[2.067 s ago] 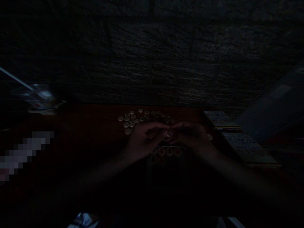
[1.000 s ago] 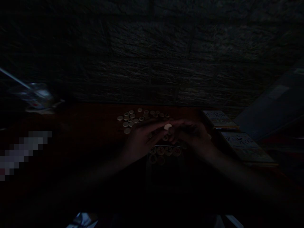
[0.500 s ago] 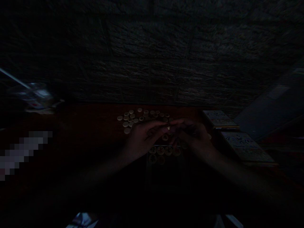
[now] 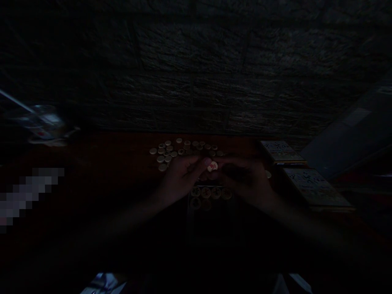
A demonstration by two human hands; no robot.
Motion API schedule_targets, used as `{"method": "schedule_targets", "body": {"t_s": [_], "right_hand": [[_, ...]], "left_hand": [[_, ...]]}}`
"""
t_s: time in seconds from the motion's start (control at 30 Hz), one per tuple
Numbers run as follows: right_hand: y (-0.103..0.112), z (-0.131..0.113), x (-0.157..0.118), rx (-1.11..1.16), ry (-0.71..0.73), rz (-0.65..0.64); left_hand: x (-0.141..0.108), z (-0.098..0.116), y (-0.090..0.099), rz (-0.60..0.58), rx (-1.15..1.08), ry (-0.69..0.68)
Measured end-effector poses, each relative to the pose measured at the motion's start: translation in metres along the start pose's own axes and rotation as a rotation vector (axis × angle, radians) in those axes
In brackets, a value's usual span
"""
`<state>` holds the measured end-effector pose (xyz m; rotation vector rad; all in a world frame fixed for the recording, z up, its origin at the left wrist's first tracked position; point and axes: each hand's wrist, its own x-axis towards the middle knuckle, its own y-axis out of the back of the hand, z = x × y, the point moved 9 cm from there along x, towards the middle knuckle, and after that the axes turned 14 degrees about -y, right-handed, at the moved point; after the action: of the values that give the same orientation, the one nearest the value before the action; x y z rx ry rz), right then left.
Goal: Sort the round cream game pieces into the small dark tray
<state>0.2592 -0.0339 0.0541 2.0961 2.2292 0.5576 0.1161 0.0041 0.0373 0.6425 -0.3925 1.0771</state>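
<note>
Between the fingertips of both hands is a round xiangqi piece [image 4: 212,166], its pale face with a red character turned toward me. My left hand [image 4: 183,173] pinches its left side, thumb at the edge. From the right, my right hand [image 4: 246,177] closes its fingers on the same piece. Just below the hands, several xiangqi pieces [image 4: 216,192] lie face up in rows in a dark tray [image 4: 214,232], whose outline is faint. Beyond the hands, many loose xiangqi pieces [image 4: 161,159] are scattered on the reddish wooden table [image 4: 122,159].
Two flat printed boxes [image 4: 280,151] [image 4: 317,186] lie at the right, with a single loose piece [image 4: 268,174] beside them. A clear plastic container [image 4: 45,124] stands at the far left. Behind the table rises a stone wall [image 4: 192,90]. The light is very dim.
The held piece has been tilted from edge-on so its red-marked face now shows. Both hands stay close together, and the view has shifted slightly.
</note>
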Motion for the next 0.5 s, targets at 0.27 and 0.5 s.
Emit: {"method": "schedule_targets", "body": {"t_s": [0.27, 0.5], "right_hand": [[0.002, -0.007, -0.005, -0.184, 0.136, 0.034], [0.001, -0.015, -0.009, -0.345, 0.311, 0.047]], "left_hand": [[0.000, 0.008, -0.002, -0.056, 0.051, -0.018], [0.001, 0.010, -0.003, -0.078, 0.071, 0.028]]}}
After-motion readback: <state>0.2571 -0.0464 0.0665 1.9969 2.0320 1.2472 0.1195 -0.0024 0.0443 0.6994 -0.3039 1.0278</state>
